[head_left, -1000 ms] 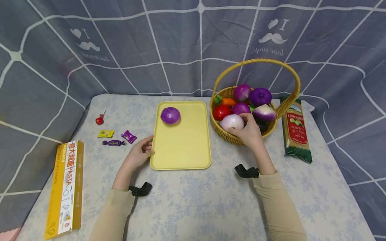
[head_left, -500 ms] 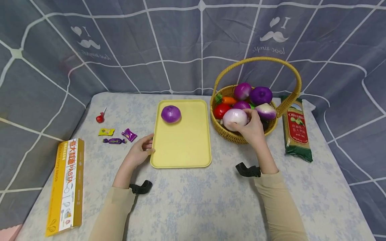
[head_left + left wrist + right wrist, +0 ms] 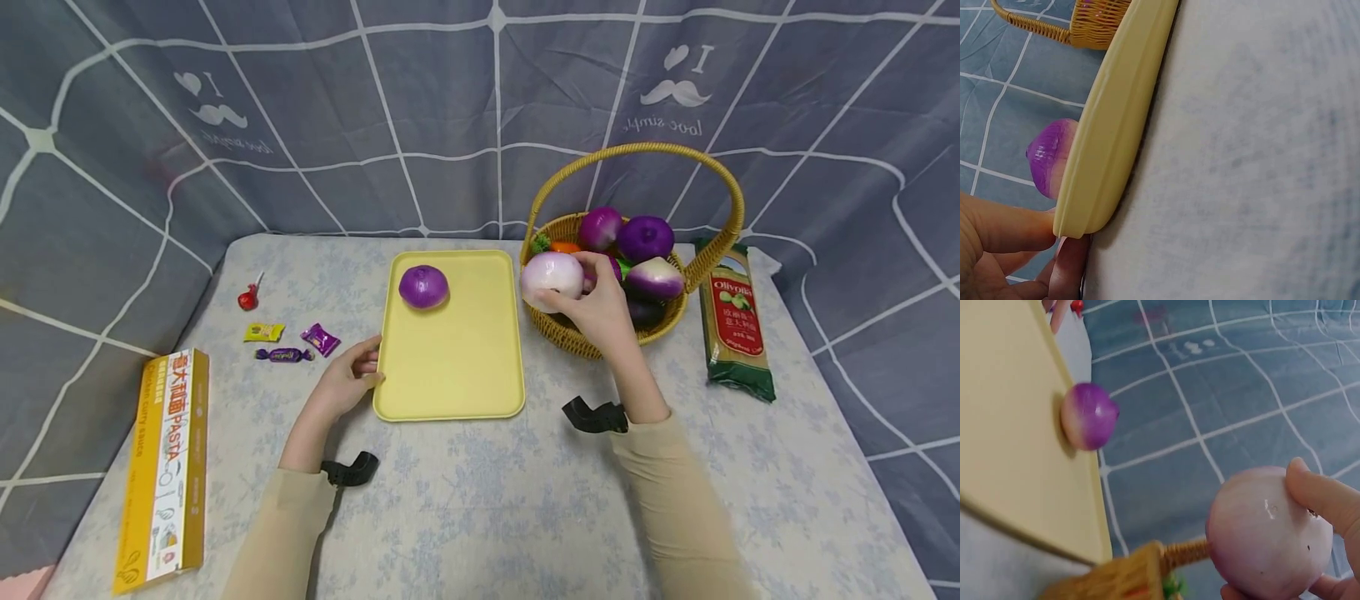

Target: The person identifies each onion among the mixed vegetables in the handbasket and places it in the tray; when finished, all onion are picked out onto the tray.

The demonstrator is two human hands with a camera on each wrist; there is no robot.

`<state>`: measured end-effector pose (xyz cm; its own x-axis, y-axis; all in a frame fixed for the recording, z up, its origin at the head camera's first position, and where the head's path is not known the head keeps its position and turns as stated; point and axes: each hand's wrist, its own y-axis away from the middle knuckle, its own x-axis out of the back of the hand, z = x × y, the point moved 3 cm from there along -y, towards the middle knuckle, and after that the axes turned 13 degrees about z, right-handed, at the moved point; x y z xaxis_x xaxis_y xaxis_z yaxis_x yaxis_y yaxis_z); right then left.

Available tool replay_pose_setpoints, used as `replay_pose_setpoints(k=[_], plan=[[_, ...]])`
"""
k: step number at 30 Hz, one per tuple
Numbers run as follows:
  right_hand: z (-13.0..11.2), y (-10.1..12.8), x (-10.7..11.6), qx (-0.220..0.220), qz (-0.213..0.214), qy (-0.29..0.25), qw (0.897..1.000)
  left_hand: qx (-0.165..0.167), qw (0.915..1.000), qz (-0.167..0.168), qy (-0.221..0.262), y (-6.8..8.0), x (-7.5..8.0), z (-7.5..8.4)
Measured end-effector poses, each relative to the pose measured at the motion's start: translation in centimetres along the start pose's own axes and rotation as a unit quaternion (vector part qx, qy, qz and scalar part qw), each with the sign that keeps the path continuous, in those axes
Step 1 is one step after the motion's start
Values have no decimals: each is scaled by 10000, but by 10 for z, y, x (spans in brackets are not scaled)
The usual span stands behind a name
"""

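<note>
Head view: a pale onion is held by the right hand, fingers curled around it, lifted over the left rim of the wicker basket, just beside the yellow tray. On the tray's far part a purple onion is lying. The tray's left edge is pinched by the left hand between thumb and fingers. Further vegetables are kept in the basket, and a pasta packet is placed to its right.
</note>
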<state>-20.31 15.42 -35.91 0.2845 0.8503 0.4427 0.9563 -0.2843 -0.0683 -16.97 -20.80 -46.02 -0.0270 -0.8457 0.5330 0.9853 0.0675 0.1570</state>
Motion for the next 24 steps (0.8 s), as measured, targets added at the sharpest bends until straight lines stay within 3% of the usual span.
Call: replay_pose_setpoints(k=[5, 14, 24], plan=[[-12, 2, -21, 245, -165, -523, 9982, 0, 10000, 22, -6, -1, 0, 0], [-17, 6, -73, 270, -675, -748, 9945, -54, 10000, 12, 16, 1, -2, -3], [-13, 4, -110, 382, -603, -746, 9947, -22, 10000, 36, 29, 0, -1, -1]])
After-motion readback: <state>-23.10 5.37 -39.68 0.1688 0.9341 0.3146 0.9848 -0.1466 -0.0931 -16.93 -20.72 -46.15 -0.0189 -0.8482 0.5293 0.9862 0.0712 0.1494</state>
